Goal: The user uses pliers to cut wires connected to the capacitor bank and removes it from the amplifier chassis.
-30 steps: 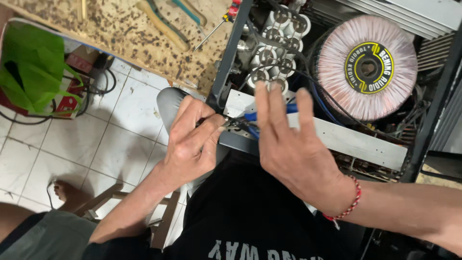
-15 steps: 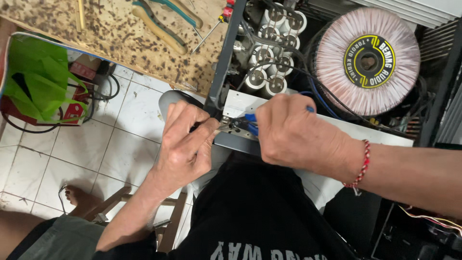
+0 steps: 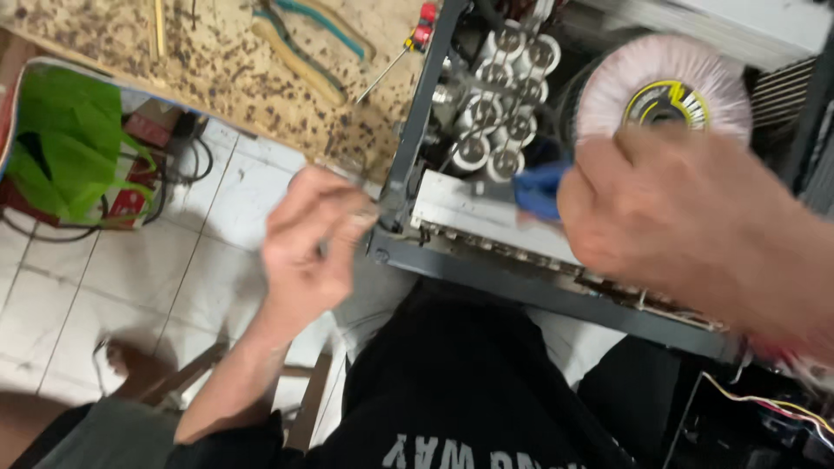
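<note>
Both of your hands blur at the grey amplifier chassis (image 3: 556, 291): left hand (image 3: 308, 247) pinched loosely at its nine-o'clock corner, right hand (image 3: 669, 213) curled around something blue (image 3: 539, 187), grip unclear, below the toroidal transformer (image 3: 665, 91).

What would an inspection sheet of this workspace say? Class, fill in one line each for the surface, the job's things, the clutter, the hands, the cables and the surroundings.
Surface: speckled worktop at top left, white tiled floor below it.
Job's things: open grey metal chassis holding a pink ring-shaped coil and a cluster of silver capacitors.
Clutter: pliers and a red-handled screwdriver on the worktop; green bag on the floor.
Hands: left hand at the chassis corner, fingers curled, blurred; right hand over the chassis by something blue; grip unclear.
Cables: black cable near the bag; coloured wires at lower right.
Surroundings: a bare foot on the tiles.
</note>
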